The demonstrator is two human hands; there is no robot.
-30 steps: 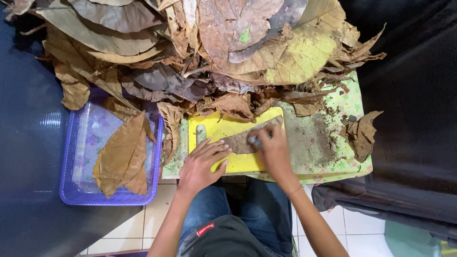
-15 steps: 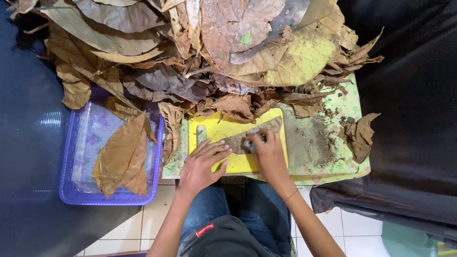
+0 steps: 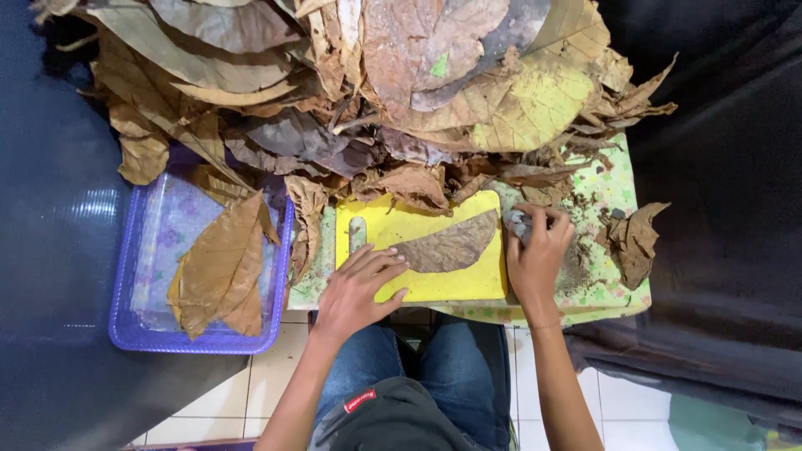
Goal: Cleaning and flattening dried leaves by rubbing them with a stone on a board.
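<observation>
Our right hand [image 3: 536, 250], closed around a small grey pad [image 3: 518, 224], has slid off the brown half-leaf [image 3: 447, 248]; our left hand [image 3: 361, 288] lies flat, fingers spread, pinning it to the yellow plastic cutting board [image 3: 434, 286].

Leaf [image 3: 447, 246] on cutting board [image 3: 434, 284] — tray [image 3: 125, 334] left, leaf pile [image 3: 376, 92] behind

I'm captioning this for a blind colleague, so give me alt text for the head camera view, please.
Seen from above, a person's left hand presses a brown dried leaf flat on a yellow cutting board, while the right hand holds a small grey object at the board's right edge. A large pile of dried leaves lies beyond, and a purple tray with leaves sits at left.
</observation>
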